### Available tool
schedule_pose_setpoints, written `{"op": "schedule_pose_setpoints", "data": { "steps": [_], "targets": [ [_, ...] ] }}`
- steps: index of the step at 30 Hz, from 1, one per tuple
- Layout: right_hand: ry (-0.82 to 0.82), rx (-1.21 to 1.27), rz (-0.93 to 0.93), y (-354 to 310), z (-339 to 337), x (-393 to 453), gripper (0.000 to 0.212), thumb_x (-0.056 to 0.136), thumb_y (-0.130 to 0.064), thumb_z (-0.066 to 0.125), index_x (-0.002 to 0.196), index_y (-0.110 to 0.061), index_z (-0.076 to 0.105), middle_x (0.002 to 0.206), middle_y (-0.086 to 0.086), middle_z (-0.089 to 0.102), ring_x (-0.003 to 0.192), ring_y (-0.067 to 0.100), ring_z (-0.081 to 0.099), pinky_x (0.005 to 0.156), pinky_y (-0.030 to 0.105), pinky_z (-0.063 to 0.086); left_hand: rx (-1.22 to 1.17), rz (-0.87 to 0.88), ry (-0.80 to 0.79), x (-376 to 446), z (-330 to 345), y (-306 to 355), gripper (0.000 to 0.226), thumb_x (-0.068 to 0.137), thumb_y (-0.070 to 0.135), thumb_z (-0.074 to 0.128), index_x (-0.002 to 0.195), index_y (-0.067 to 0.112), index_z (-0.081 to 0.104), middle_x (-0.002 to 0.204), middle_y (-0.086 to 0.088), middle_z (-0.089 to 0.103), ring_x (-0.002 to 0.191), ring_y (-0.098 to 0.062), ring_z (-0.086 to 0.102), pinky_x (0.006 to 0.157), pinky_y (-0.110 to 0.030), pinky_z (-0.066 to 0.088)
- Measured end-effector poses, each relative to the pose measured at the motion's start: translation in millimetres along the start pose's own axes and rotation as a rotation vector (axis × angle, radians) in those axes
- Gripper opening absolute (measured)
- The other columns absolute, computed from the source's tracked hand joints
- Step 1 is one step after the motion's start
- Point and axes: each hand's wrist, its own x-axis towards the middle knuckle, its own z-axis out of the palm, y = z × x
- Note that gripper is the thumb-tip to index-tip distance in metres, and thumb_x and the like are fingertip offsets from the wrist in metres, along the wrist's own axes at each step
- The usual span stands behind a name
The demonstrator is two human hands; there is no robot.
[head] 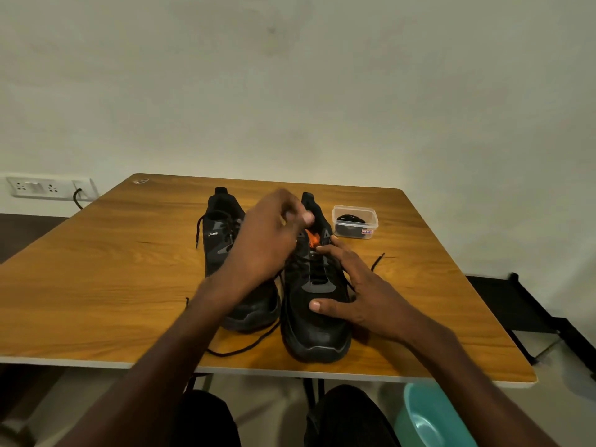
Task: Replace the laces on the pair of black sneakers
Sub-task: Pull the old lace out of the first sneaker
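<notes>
A wall socket (48, 188) with a dark cable sits on the wall beyond the table's far left corner. The wooden table (106, 285) carries two black sneakers side by side near its middle, toes toward the near edge.

The left shoe (222, 240) is partly covered by the left forearm; its black lace (199, 230) hangs loose down its left side, and another lace end trails over the table toward the near edge, beside the toe.

The left hand (274, 233) hovers above the gap between the shoes, over the right shoe's collar, fingers curled with the thumb against them as if pinching; it is blurred, and what it holds cannot be told, though a lace strand runs up toward it.

The right shoe (317, 330) sits nearer the near edge, orange showing at its tongue. The right hand (364, 295) rests on it with fingers spread: thumb across the toe box, forefinger reaching up to the eyelets by the tongue, the other fingers down the shoe's right side. A lace end (377, 261) sticks out on the table just right of this hand.

Toward the far right corner, just beside the right shoe's heel, stands a clear lidded box (354, 221) with something dark coiled inside.

Below the near right corner a teal basin (429, 421) sits on the floor.
</notes>
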Motion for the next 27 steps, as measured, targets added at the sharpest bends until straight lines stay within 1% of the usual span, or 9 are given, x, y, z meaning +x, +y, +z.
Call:
{"op": "schedule_pose_setpoints", "data": {
  "steps": [3, 10, 12, 14, 16, 18, 20, 22, 27],
  "targets": [
    [0.008, -0.001, -0.004, 0.1, 0.7, -0.4, 0.098, 0.067, -0.089, 0.066, 0.149, -0.065, 0.02, 0.164, -0.038, -0.004, 0.144, -0.005, 0.022, 0.106, 0.027, 0.04, 0.391, 0.062, -0.142, -2.2, 9.4, -11.4, 0.014, 0.094, 0.031, 0.074, 0.102, 0.024, 0.067, 0.109, 0.008, 0.05, 0.098, -0.008, 0.052, 0.078, -0.016, 0.039],
    [0.006, 0.002, 0.003, 0.7, 1.4, 0.2, 0.096, 0.071, -0.083, 0.069, 0.151, -0.062, 0.021, 0.166, -0.035, -0.003, 0.143, -0.007, 0.019, 0.107, 0.026, 0.036, 0.727, 0.128, -0.201, -4.1, 9.3, -5.7, 0.008, 0.104, 0.037, 0.059, 0.102, 0.029, 0.059, 0.114, 0.007, 0.054, 0.114, -0.015, 0.049, 0.11, -0.046, 0.035],
    [0.01, 0.007, -0.007, 1.1, 1.5, -0.3, 0.094, 0.072, -0.081, 0.071, 0.15, -0.063, 0.022, 0.166, -0.035, -0.001, 0.143, -0.007, 0.024, 0.104, 0.021, 0.037, 0.514, 0.112, -0.14, -3.5, 8.0, -2.7, 0.009, 0.106, 0.029, 0.055, 0.103, 0.023, 0.061, 0.109, 0.008, 0.062, 0.103, -0.012, 0.058, 0.109, -0.044, 0.043],
    [0.021, -0.006, -0.018, 2.0, 1.6, -0.3, 0.092, 0.071, -0.082, 0.07, 0.147, -0.067, 0.021, 0.166, -0.034, 0.001, 0.142, -0.006, 0.028, 0.104, 0.022, 0.039, 0.084, 0.049, 0.001, -3.8, 5.2, 6.5, 0.018, 0.108, 0.026, 0.052, 0.106, 0.013, 0.065, 0.103, 0.004, 0.07, 0.095, -0.008, 0.066, 0.087, -0.027, 0.054],
    [0.023, -0.02, -0.013, 2.7, 2.3, -0.3, 0.09, 0.071, -0.083, 0.07, 0.144, -0.07, 0.019, 0.167, -0.032, 0.003, 0.142, -0.005, 0.03, 0.108, 0.025, 0.04, -0.263, -0.051, 0.147, -3.7, -0.6, 19.1, 0.026, 0.111, 0.025, 0.045, 0.107, 0.007, 0.063, 0.098, 0.0, 0.074, 0.09, -0.007, 0.072, 0.067, -0.01, 0.049],
    [0.028, -0.021, -0.014, 3.1, 2.5, 0.5, 0.089, 0.072, -0.079, 0.072, 0.145, -0.068, 0.022, 0.167, -0.033, 0.003, 0.14, -0.006, 0.03, 0.105, 0.02, 0.038, -0.414, -0.079, 0.22, -4.2, -4.1, 23.6, 0.028, 0.113, 0.025, 0.041, 0.104, 0.005, 0.058, 0.088, -0.005, 0.07, 0.073, -0.013, 0.072, 0.058, -0.011, 0.047],
    [0.032, -0.026, -0.018, 3.1, 2.3, 1.0, 0.09, 0.073, -0.077, 0.073, 0.148, -0.064, 0.024, 0.165, -0.036, 0.002, 0.138, -0.008, 0.03, 0.099, 0.013, 0.035, -0.252, -0.018, 0.196, -3.9, -2.1, 16.6, 0.021, 0.111, 0.03, 0.046, 0.102, 0.014, 0.057, 0.083, 0.001, 0.063, 0.067, -0.009, 0.064, 0.061, -0.019, 0.047],
    [0.029, -0.032, -0.021, 2.8, 2.0, 0.9, 0.09, 0.074, -0.077, 0.072, 0.148, -0.064, 0.023, 0.166, -0.035, 0.002, 0.138, -0.007, 0.031, 0.1, 0.016, 0.037, 0.037, 0.029, 0.078, -3.8, 3.8, 2.8, 0.018, 0.106, 0.038, 0.055, 0.101, 0.022, 0.06, 0.092, 0.007, 0.06, 0.08, -0.003, 0.059, 0.07, -0.022, 0.045],
    [0.023, -0.049, -0.013, 1.3, 1.3, -0.3, 0.089, 0.074, -0.078, 0.07, 0.147, -0.066, 0.02, 0.163, -0.039, -0.002, 0.14, -0.008, 0.025, 0.105, 0.021, 0.036, 0.506, 0.027, -0.18, -7.5, 13.7, -15.3, 0.023, 0.093, 0.044, 0.074, 0.088, 0.024, 0.064, 0.106, 0.005, 0.046, 0.093, -0.012, 0.052, 0.074, -0.026, 0.046]
  ]
}}
